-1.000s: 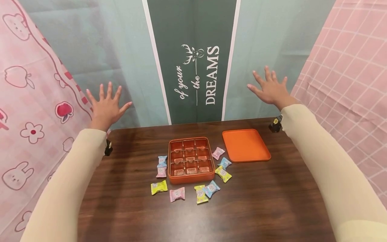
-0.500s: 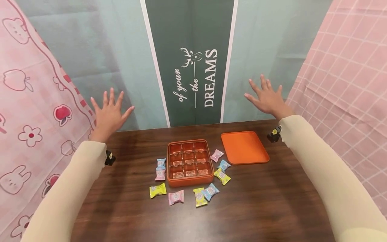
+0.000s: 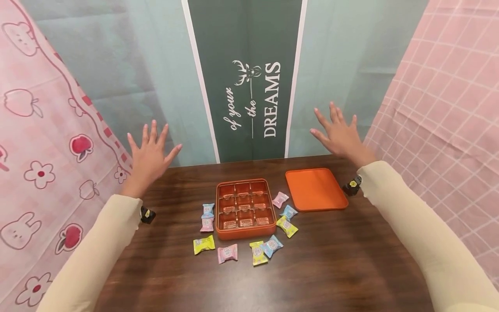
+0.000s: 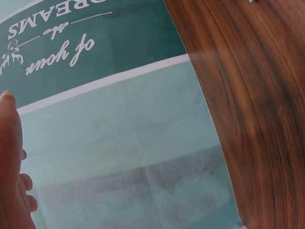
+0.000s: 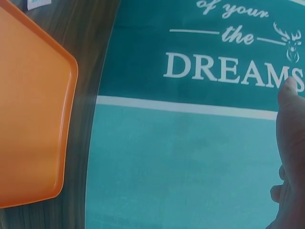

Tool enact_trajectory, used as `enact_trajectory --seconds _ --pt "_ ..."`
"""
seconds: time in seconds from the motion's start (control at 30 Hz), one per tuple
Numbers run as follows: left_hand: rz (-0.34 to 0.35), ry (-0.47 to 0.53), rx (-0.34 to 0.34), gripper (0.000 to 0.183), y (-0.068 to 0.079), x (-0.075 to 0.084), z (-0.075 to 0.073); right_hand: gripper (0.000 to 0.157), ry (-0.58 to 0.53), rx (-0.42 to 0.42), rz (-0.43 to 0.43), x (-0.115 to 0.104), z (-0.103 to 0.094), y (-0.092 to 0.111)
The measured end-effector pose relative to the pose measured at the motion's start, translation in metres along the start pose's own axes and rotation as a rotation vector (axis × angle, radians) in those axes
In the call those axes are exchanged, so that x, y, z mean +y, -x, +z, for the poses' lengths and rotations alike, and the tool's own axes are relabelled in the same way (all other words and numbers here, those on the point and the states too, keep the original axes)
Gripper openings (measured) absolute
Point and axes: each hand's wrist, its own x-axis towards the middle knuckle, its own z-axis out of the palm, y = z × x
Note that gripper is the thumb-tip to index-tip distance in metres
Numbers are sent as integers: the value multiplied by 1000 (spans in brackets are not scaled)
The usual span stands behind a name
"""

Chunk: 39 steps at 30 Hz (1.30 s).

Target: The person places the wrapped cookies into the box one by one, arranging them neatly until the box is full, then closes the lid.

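My left hand [image 3: 150, 158] is held up with fingers spread, over the back left of the table, holding nothing. On the other side my right hand [image 3: 340, 135] is raised the same way, fingers apart, nearest to the flat orange lid [image 3: 316, 189]. Between them on the table sits an orange box [image 3: 245, 234] with a clear divider of several compartments, all bare. Small wrapped candies lie around it: a yellow candy [image 3: 204, 245], a pink candy [image 3: 228, 253] and a blue candy [image 3: 271, 246] among several. In the right wrist view, the lid [image 5: 35, 109] shows at the left.
The dark wooden table [image 3: 312, 273] ends at a green cloth backdrop [image 3: 249, 143] with white lettering. A pink patterned curtain [image 3: 43, 130] hangs at the left, a pink checked curtain [image 3: 448, 99] at the right.
Both hands have come inward and lower, the left moving right and the right moving left. The box, lid and candies keep their places on the table.
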Motion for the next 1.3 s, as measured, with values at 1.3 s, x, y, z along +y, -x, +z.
enact_trajectory --seconds 1.3 --pt "-10 222 61 78 60 56 39 69 -181 151 -88 -53 43 64"
